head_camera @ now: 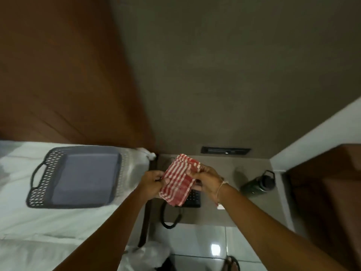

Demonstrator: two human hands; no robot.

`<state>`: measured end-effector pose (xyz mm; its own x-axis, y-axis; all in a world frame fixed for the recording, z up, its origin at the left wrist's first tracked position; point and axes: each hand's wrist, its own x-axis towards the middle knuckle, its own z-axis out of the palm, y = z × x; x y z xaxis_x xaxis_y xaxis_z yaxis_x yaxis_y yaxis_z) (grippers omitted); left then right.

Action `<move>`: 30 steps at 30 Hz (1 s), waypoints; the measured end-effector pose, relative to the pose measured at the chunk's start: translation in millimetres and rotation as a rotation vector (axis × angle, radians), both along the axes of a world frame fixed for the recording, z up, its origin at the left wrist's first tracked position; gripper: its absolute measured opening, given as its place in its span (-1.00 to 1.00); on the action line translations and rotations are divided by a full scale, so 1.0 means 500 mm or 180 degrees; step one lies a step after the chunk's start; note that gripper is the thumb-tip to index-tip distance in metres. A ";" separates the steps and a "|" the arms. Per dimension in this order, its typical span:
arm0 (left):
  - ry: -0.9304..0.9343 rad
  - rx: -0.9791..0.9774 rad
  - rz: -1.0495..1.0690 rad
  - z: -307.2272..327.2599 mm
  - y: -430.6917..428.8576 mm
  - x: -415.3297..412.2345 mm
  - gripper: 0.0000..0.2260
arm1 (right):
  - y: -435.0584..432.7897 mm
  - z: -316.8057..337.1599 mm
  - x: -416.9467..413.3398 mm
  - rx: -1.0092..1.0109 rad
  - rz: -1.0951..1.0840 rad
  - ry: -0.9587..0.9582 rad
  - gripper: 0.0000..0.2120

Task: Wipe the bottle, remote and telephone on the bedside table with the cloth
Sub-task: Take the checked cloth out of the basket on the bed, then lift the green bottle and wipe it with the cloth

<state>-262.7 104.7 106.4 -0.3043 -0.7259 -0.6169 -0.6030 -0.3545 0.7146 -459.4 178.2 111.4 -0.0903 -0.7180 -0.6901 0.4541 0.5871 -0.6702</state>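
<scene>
Below me, the room narrows into a corner: a grey-brown wall (224, 75) straight ahead and a reddish-brown wooden headboard panel (68, 75) to my left. I see a white-sheeted bed (29, 222) along the left, and on it lies a dark grey rectangular plastic tray with perforated ends and handles (78, 177). Between bed and a white side wall sits the grey bedside table (224, 212), with glossy pale floor tiles (195, 243) in front of it.

On the table's right side stands a dark green bottle with a black looped lid (259, 184), well apart from my hands. A black telephone with a keypad (193, 198) lies near the middle, mostly hidden under the cloth, and its coiled black cord (172, 218) loops toward the table's front edge. I cannot make out the remote.

Both hands are up over the telephone. My left hand (151, 181) is closed on the left edge of the red-and-white striped folded cloth (179, 181), and my right hand (207, 179) pinches its right side, fingers curled.
</scene>
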 end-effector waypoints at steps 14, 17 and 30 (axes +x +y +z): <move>-0.0358 0.0529 -0.1554 -0.365 0.302 -0.412 -0.75 | 0.489 -0.303 -0.257 0.0838 -0.1998 -0.0186 -0.73; -0.0510 0.0546 -0.1716 -0.440 0.321 -0.436 -0.69 | 0.528 -0.353 -0.270 0.0884 -0.2216 -0.0240 -0.72; 0.0012 -0.0669 -0.1836 -0.447 0.204 -0.696 0.16 | 0.583 -0.447 -0.313 0.0958 -0.2701 -0.0400 -0.76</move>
